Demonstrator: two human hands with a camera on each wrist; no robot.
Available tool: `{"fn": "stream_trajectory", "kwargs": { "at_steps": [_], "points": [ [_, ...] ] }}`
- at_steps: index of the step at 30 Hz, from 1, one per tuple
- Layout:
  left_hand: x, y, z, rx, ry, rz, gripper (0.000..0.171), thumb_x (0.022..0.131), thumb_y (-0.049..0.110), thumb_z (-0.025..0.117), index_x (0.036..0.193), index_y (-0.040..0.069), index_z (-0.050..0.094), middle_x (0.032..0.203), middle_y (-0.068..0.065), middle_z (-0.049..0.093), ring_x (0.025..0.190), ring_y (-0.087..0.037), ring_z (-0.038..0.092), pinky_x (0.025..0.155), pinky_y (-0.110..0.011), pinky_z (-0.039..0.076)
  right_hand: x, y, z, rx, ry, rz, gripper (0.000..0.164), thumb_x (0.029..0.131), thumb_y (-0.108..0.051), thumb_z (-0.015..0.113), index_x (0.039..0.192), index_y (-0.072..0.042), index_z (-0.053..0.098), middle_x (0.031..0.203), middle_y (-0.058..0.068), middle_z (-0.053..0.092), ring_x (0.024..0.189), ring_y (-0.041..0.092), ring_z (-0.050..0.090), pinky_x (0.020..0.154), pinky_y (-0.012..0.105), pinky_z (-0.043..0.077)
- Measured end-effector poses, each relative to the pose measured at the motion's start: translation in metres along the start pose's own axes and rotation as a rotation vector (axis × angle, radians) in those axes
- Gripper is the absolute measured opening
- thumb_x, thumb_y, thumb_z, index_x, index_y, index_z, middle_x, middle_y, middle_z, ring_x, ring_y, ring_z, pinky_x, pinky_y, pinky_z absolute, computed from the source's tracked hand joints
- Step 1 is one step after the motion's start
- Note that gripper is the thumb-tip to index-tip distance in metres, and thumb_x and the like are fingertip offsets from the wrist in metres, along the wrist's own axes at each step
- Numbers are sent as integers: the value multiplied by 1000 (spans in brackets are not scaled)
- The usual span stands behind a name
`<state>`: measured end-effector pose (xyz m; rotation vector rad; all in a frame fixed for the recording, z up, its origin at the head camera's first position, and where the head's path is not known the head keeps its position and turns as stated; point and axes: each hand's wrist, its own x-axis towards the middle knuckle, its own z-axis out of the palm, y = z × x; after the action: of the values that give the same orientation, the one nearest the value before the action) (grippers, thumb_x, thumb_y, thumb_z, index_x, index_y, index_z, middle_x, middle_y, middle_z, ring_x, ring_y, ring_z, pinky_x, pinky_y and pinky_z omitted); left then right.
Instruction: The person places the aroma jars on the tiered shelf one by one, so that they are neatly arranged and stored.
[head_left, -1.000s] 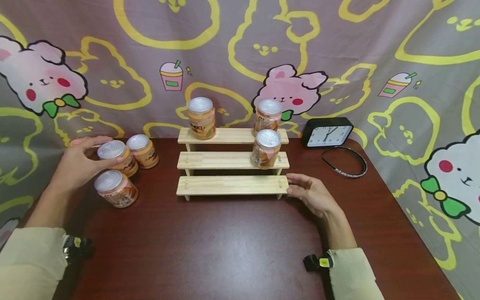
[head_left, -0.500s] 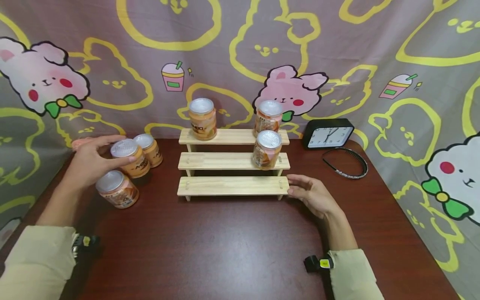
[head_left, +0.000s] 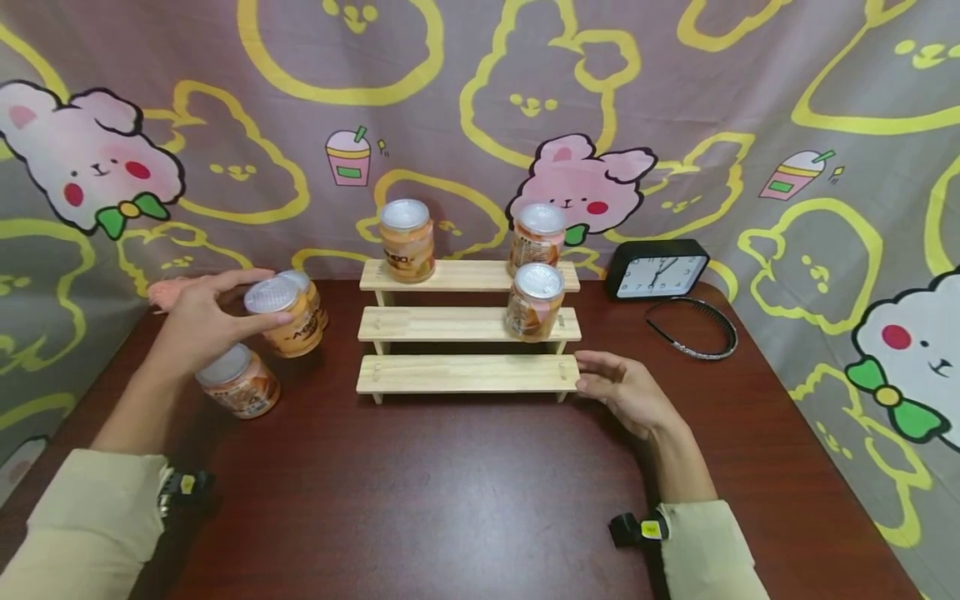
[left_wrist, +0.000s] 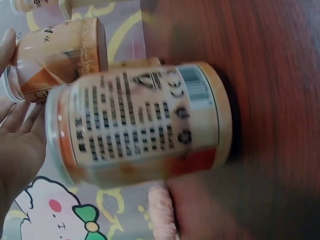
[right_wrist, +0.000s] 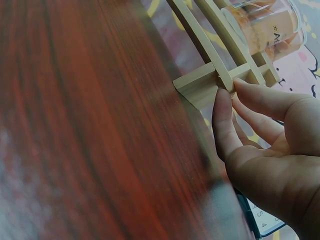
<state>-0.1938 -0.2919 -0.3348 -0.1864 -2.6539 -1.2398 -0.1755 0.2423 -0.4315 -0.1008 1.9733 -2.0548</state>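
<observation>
Now left fingers (head_left: 240, 279) hold jar (head_left: 294, 332) nearer rack (head_left: 465, 372), apparently lifted.

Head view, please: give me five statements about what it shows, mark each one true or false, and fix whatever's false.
1. The left hand holds a jar. True.
2. The headband lies in front of the clock. True.
3. The right hand grips the clock. False: it pinches the right end of the lowest shelf.
4. The top shelf bears two jars. True.
5. The middle shelf bears three jars. False: it bears one.
</observation>
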Motion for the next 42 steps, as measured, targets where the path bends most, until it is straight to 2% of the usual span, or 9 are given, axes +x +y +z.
{"fn": "stream_trajectory", "kwargs": {
  "at_steps": [7, 13, 20, 24, 32, 37, 42],
  "points": [
    [-1, 11, 7, 9, 14, -14, 68, 81, 28, 88, 138, 5, 60, 123, -14, 61, 90, 3, 58, 67, -10, 50, 1, 0, -1, -6, 4, -6, 57, 95, 8, 62, 146, 15, 38, 133, 25, 49, 100, 14, 63, 88, 26, 55],
    [0, 22, 16, -40, 23, 4, 64, 80, 26, 89, 136, 8, 62, 119, -9, 63, 92, 1, 61, 69, -12, 51, 0, 1, -1, -17, 3, -5, 57, 95, 7, 62, 146, 15, 38, 136, 28, 47, 101, 14, 63, 89, 27, 54],
    [2, 36, 27, -121, 19, -27, 67, 81, 28, 88, 138, 8, 60, 126, -8, 60, 100, -4, 62, 73, -13, 53, 0, 1, -1, -10, -3, -8, 57, 95, 8, 62, 146, 16, 37, 138, 30, 45, 101, 14, 63, 90, 26, 54],
    [4, 41, 35, -172, 14, -21, 66, 81, 26, 89, 137, 6, 60, 129, -7, 59, 103, -2, 62, 75, -13, 53, 0, 0, -1, -10, -5, -7, 58, 95, 7, 62, 146, 16, 37, 139, 31, 45, 101, 13, 63, 90, 26, 54],
    [8, 51, 47, -225, 16, -11, 62, 80, 20, 89, 134, 5, 63, 129, -7, 60, 105, -5, 62, 81, -14, 52, 0, -1, 1, 9, 0, -1, 58, 93, 12, 60, 146, 16, 36, 134, 25, 48, 99, 13, 64, 87, 26, 55],
    [12, 59, 54, -260, 29, 33, 60, 80, 17, 89, 132, 4, 64, 126, -8, 63, 102, -7, 64, 81, -15, 52, 0, 0, 0, 0, 4, -2, 57, 94, 11, 60, 147, 16, 37, 132, 23, 50, 99, 13, 64, 87, 26, 55],
    [15, 68, 62, -239, 47, 100, 57, 80, 16, 89, 130, 3, 66, 123, -10, 64, 100, -8, 63, 81, -15, 52, 0, 0, -1, -7, -2, -4, 57, 95, 9, 61, 146, 15, 38, 133, 24, 50, 100, 14, 64, 87, 27, 55]
  ]
}}
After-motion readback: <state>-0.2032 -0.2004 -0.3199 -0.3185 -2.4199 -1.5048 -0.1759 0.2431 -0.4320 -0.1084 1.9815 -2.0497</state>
